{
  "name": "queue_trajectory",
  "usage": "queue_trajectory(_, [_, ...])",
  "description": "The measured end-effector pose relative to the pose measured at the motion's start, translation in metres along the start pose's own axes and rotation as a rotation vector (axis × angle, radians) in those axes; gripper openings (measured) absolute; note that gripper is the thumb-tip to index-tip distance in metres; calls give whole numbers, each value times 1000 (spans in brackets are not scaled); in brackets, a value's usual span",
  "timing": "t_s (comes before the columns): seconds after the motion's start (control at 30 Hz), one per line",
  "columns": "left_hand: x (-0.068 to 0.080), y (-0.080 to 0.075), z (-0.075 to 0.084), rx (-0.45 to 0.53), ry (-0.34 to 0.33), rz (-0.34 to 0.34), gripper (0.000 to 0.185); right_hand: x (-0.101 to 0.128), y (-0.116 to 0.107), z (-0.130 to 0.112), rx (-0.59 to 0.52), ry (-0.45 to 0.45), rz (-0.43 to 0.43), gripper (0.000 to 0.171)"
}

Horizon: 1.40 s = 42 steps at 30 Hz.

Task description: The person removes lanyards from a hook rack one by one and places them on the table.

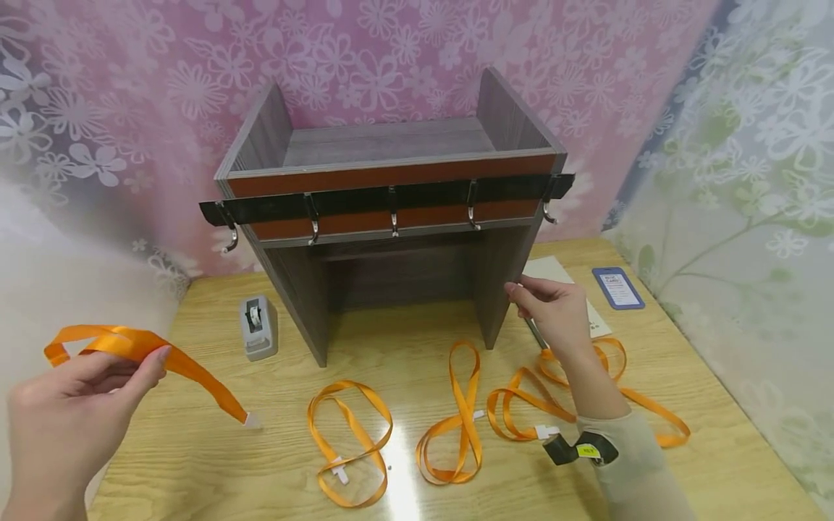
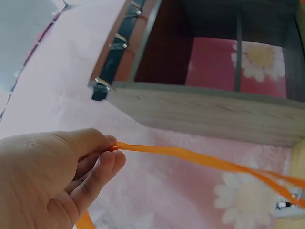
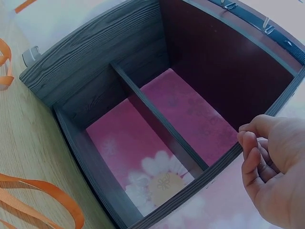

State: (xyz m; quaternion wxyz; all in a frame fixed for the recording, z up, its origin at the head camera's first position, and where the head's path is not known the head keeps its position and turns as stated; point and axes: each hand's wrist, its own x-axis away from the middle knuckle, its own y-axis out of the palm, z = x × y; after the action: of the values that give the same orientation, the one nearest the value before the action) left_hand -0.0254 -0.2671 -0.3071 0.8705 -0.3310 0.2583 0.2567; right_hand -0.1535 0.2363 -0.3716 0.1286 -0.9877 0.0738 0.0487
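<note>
My left hand (image 1: 72, 412) (image 2: 57, 176) is raised at the lower left and pinches one end of an orange ribbon strip (image 1: 189, 369) (image 2: 190, 153) between thumb and fingers. The strip hangs down to the right, with a bit of white tape at its tip. My right hand (image 1: 554, 307) (image 3: 271, 167) hovers beside the right leg of the dark wooden shelf unit (image 1: 391, 174) (image 3: 86, 71). Its fingers are curled and thumb meets fingertip. The right wrist view shows nothing between them. A black rail of metal hooks (image 1: 391, 199) runs across the shelf front.
Several taped orange ribbon loops (image 1: 352, 434) (image 1: 456, 420) lie on the wooden table (image 1: 195, 463) before the shelf. A grey tape dispenser (image 1: 258, 327) stands left of it. A thin grey rod (image 1: 536, 333), white paper (image 1: 554, 271) and blue badge holder (image 1: 617, 287) lie at the right.
</note>
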Motion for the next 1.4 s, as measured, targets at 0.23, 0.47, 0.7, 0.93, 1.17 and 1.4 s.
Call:
queue_trajectory(0.23, [4,0,-24,59,297,8,7,-2,1,-2,4,-30,7,39])
queue_trajectory(0.47, [14,5,-40,150,410,26,17,1,0,-3,22,-37,-3,37])
queue_trajectory(0.7, [37,22,-57,168,373,22,26,1,0,-1,27,-16,18,38])
queue_trajectory(0.93, [61,33,-65,171,310,-57,7,1,0,-2,2,-18,-2,37])
queue_trajectory(1.17, [78,41,-73,121,282,-124,25,1,0,-3,-11,-19,-8,37])
queue_trajectory(1.4, [91,49,-74,44,199,-235,33,1,1,-1,-34,-7,0,38])
